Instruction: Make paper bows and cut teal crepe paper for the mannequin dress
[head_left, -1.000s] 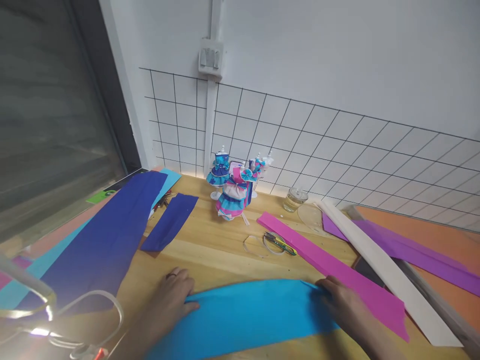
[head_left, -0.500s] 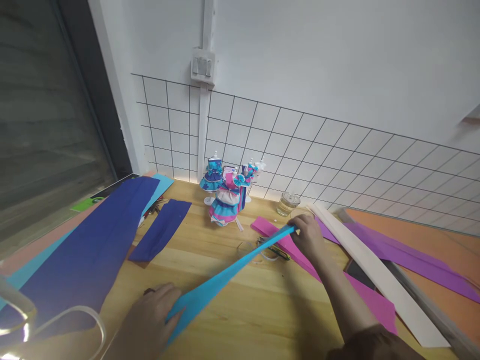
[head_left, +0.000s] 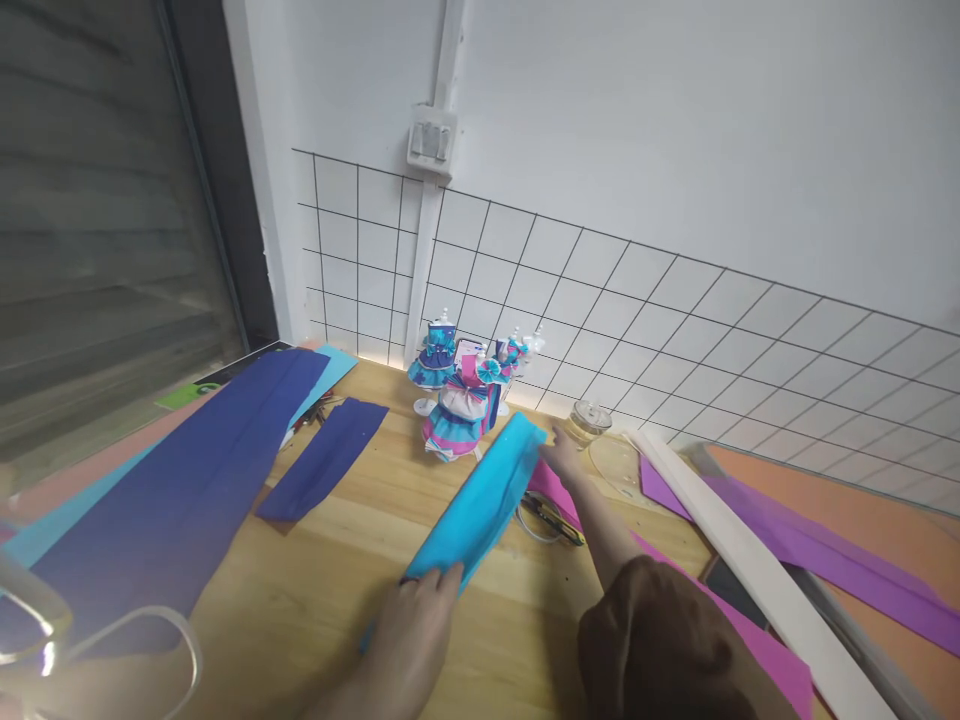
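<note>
A bright blue strip of crepe paper slants across the middle of the wooden table, its broad face turned up. My left hand is closed over its near end, and a small blue corner shows left of the wrist. At the far right edge of the strip, my right hand has its fingers against the paper, seemingly pinching it; the grip is partly hidden. Under my right forearm lies a pink paper strip, with a yellow and black cutter beside it.
Small dress figures stand behind the strip. A glass jar sits near my right hand. Dark blue paper and a shorter dark blue piece lie left. White and purple strips lie right; a wire grid lines the wall.
The blue strip, stretched narrow and edge-on between my hands before, now shows its broad face. My left hand has moved right and my right hand slightly left.
</note>
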